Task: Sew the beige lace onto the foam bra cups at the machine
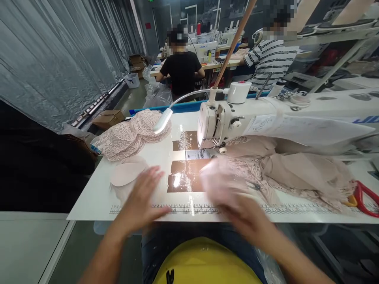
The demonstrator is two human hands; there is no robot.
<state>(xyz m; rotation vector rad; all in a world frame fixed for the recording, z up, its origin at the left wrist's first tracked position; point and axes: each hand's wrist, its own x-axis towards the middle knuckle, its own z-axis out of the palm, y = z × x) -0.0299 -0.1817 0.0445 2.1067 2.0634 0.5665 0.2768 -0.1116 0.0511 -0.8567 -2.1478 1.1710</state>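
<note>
The left hand (140,201) is open over the table, fingers spread and thumb apart, gripping nothing visible; the right hand (227,193) is so blurred and brightly lit that I cannot tell whether it grips cloth. Beneath and between them a ruler (183,210) follows the table's near edge, presumably for measuring at the seat. The pale pieces (126,174) lie at the left fingertips, probably kept there for easy pick-up; the hand partly covers them, so contact is unclear. Between the hands, brown patches (188,167) perhaps help cloth slide. A small dark tool (254,185) beside the right hand is hard to identify. Right of that hand, gauzy cloth (308,173) bunches, and beyond it a red handle (359,197) shows, probably scissors, with no blades visible. Beyond the left hand sits a lace pile (133,134). Ahead of the right hand stands the machine (217,118), its needle tip indistinct; the lamp (163,120) bends in, likely to light the stitching spot. Farthest ahead, two co-workers sit, partly hidden.
</note>
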